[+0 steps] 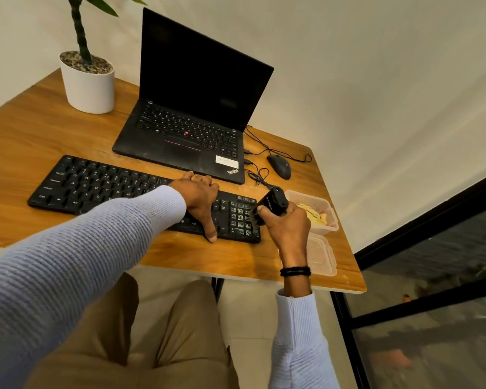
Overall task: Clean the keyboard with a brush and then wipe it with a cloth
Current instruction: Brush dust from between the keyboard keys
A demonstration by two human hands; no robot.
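Note:
A black full-size keyboard [96, 186] lies on the wooden desk [26, 141] in front of the laptop. My left hand [199, 200] lies across its right-middle part, fingers over the far edge and thumb down over the near edge, gripping it. My right hand [286, 228] grips a small black brush [272, 204] at the keyboard's right end, its bristles against the number pad. A yellowish cloth [313, 216] lies in a clear plastic container [331, 217] just right of the keyboard.
An open black laptop [185, 130] stands behind the keyboard. A wired mouse [279, 167] and loose cables lie to its right. A potted plant [87, 80] stands at the back left. The container's lid [320, 256] lies near the desk's front right corner.

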